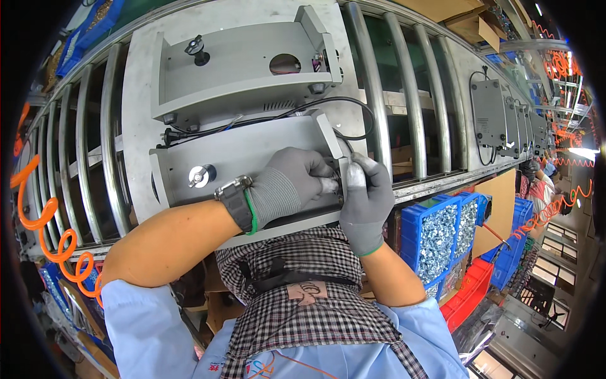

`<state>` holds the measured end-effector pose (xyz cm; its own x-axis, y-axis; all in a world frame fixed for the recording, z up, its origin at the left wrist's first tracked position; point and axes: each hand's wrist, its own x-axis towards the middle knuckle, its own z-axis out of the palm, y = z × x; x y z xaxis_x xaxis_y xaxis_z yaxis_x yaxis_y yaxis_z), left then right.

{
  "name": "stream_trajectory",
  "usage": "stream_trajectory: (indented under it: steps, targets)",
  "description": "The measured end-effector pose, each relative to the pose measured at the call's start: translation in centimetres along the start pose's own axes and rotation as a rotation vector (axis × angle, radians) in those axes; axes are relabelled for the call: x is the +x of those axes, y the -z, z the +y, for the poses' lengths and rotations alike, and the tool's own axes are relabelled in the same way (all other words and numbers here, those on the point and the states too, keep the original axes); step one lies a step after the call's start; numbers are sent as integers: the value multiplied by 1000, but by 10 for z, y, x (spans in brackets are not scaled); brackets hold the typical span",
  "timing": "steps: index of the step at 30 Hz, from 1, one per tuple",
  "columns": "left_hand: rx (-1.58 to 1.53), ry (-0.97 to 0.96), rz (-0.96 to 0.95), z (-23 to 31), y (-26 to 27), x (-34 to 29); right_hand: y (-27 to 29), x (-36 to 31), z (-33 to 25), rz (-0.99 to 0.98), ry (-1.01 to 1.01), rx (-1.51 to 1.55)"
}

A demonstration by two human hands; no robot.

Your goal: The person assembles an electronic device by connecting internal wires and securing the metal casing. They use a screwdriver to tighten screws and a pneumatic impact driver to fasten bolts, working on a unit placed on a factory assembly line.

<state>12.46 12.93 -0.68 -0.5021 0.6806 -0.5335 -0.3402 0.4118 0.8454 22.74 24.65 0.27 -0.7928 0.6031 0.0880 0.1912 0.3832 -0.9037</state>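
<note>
A grey sheet-metal housing (252, 155) lies just in front of me, with a silver-and-black knob (202, 176) on its left part. My left hand (293, 180), in a grey glove with a watch at the wrist, reaches over it to the right end panel. Its thumb and fingers are closed together there. On the outer side of that panel my right hand (367, 205), also gloved, has thumb and forefinger pinched together. What either hand holds is hidden by the fingers. A black power cable (372, 120) loops down behind the right hand.
A second grey housing (243, 54) with a black knob stands behind, on the same pale board (140, 120). Metal rollers (413, 95) run on both sides. More housings (489, 110) stand farther right. Blue bins of metal parts (437, 237), a red bin (467, 297) and an orange coiled hose (47, 218) flank me.
</note>
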Motion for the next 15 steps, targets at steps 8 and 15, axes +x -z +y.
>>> stream_trajectory:
  steps: [8, 15]
  targets:
    - [-218, 84, -1, -6, -1, -3, -1, -6, 7, 5, 172, -65]
    - [-87, 219, -209, -3, 10, -5, -9, -11, 7, 34, 164, -31]
